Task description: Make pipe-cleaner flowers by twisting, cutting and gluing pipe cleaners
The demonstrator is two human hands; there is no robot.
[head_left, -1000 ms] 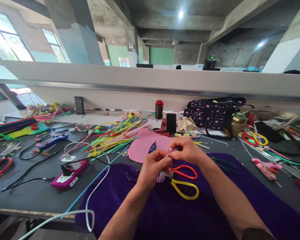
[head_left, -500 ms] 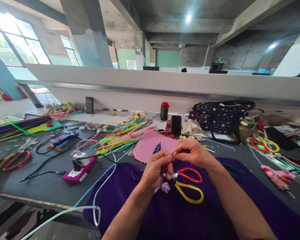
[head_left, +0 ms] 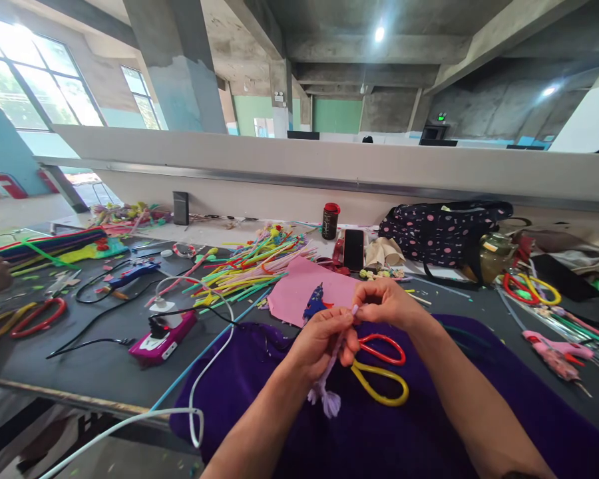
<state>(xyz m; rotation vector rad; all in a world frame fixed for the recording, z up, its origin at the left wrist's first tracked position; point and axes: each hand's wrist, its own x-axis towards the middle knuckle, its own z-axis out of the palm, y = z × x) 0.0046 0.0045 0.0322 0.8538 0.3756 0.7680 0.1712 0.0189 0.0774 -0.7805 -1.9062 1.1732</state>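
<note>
"Head camera: what are the two hands doing with their fingers?"

"The left hand (head_left: 324, 339) has its fingers clamped on a lilac fuzzy strand (head_left: 329, 369), whose tufted end hangs below the palm. The right hand (head_left: 389, 307) pinches a small lilac tip at the left fingertips, thumb and forefinger together."

"And where is that strand?"

"In front of the person, above a dark purple cloth (head_left: 379, 442) on the desk (head_left: 97, 362). Scissors (head_left: 383, 394) with one red and one yellow handle lie just beside the hands, blades hidden."

"Beyond them?"

"A pink sheet (head_left: 288, 293), near a pile of coloured pipe cleaners (head_left: 247, 276)."
</note>
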